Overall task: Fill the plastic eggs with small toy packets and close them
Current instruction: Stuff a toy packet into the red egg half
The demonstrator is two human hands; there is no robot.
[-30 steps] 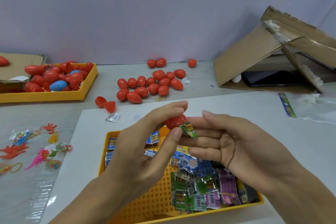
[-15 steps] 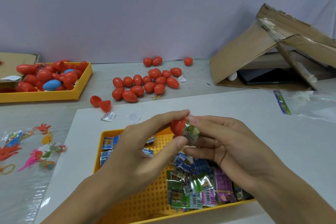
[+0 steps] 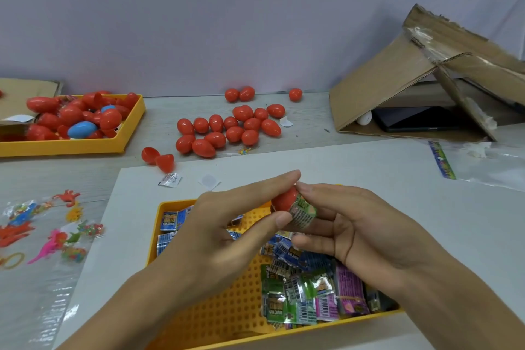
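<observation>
red egg half [image 3: 284,199], green toy packet [image 3: 303,212] protruding from its mouth

Bright even light, soft shadows, wide-angle bending at edges, slight blur

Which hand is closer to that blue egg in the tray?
Left. The left hand sits nearer the blue egg, which lies up and to its left; the right hand is farther right.

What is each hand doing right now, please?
Left hand: pinches the red egg half.
Right hand: fingers press the green packet into it.
</observation>
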